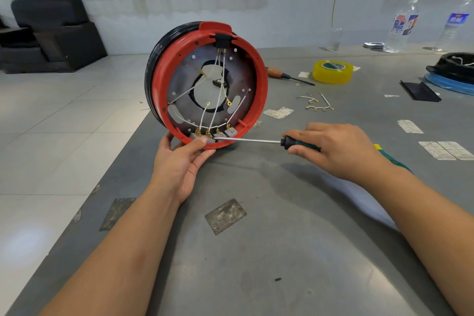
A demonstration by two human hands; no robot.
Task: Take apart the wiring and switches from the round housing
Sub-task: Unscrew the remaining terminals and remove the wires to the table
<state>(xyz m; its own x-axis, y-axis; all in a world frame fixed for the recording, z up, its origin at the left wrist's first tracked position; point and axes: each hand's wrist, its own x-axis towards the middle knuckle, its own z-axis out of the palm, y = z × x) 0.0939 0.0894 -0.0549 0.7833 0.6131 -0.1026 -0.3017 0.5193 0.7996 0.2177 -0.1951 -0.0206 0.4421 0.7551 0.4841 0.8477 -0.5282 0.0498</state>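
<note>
My left hand (183, 161) holds the bottom edge of the round red housing (259, 100). My thumb (197, 141) presses on a gray switch block (197, 138) at the rim, and my fingers curl behind the edge. The housing stands up on its edge on the gray bench (269, 238), with its open side facing me.

My right hand (338, 149) grips the green and black handle of a screwdriver (256, 140). The thin metal shaft points away from that hand toward my left thumb. Its tip touches the row of switch blocks, just beside my thumb.

Inside the housing, white wires (218, 108) with gold ends run up from the gray blocks to a black switch (222, 41) at the top. Some wire ends hang loose near the big hole in the metal plate (179, 84).

Past my right hand, on the bench, lie some loose wires (315, 104) with gold clips. Farther out sits a yellow tape roll (332, 72). A second screwdriver (287, 75) with a wooden handle lies just beside the tape. Two plastic water bottles (404, 28) stand far off from my right hand, at the back of the bench. A black and blue round part (454, 72) sits well beyond that hand, at the edge of what I see. White paper bits (278, 112) are stuck on the bench near my right hand.

A black armchair (53, 31) stands on the floor, far past my left hand.
</note>
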